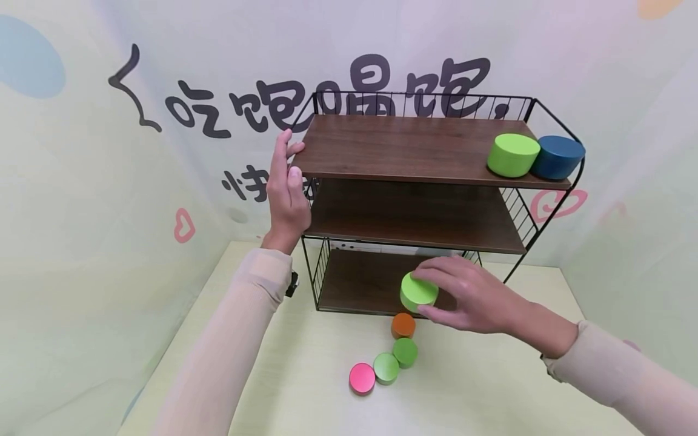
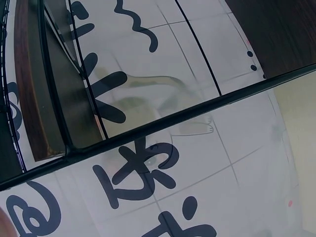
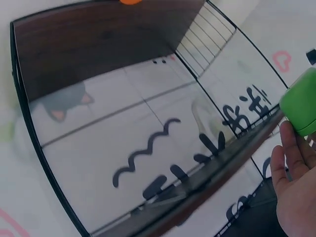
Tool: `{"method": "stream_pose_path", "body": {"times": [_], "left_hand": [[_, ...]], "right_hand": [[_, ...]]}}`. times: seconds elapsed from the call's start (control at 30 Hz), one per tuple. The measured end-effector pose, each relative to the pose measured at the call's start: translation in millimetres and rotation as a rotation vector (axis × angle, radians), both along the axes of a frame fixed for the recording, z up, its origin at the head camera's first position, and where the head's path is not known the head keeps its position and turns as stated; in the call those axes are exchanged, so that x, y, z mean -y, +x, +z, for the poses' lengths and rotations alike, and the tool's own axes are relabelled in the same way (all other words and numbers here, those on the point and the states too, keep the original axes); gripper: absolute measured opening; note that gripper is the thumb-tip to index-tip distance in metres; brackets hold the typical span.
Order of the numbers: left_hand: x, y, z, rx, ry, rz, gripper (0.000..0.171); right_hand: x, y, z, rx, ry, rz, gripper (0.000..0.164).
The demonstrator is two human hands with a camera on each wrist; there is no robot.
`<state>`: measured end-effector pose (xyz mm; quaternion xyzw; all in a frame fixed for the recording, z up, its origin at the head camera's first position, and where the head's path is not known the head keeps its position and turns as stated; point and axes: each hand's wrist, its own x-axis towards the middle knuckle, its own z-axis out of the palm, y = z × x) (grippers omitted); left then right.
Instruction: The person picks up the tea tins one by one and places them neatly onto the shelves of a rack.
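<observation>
A three-tier rack with dark wooden boards point(image 1: 403, 148) and a black wire frame stands against the back wall. My left hand point(image 1: 288, 203) rests at the left end of its top board, fingers fairly straight; in the left wrist view only a bit of skin point(image 2: 5, 228) shows at the lower left. With thumb and fingers my right hand point(image 1: 463, 293) pinches a lime-green round tin point(image 1: 418, 292), which overlaps the bottom board's front edge in the head view. The same tin point(image 3: 302, 103) is at the right edge of the right wrist view.
Another lime-green tin point(image 1: 512, 155) and a dark blue one point(image 1: 557, 158) sit side by side at the top board's right end. On the pale table point(image 1: 463, 387), orange point(image 1: 403, 326), green point(image 1: 405, 352), light green point(image 1: 386, 368) and pink point(image 1: 362, 378) tins form a bent row.
</observation>
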<state>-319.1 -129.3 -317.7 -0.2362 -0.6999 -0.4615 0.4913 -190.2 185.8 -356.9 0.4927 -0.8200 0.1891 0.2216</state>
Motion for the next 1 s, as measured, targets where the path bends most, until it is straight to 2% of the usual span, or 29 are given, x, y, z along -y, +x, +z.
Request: {"method": "stream_pose_path", "body": {"times": [0.2,0.4,0.57,0.77,1.0], "left_hand": [[0,-0.6,-0.2,-0.004,0.001,0.000,0.058],[0,-1.1,0.2,-0.006,-0.003,0.004,0.058],[1,-0.8,0.1,-0.007,-0.004,0.003,0.058],[-1,-1.1,1.2,-0.013,0.001,-0.010,0.058],[0,-1.5,0.3,-0.009,0.001,-0.003,0.058]], "right_hand": [[1,-5.5,20.7,-0.020,-0.036,0.005,0.057],[0,-10.5,39.2,-0.032,-0.051,0.011,0.056],[-1,-14.1,60.8,-0.085,-0.083,0.016,0.057],[-6,-17.4,89.4,-0.122,-0.135,-0.036,0.061],[-12,-23.3,109.9,-0.124,-0.157,-0.064,0.064]]}}
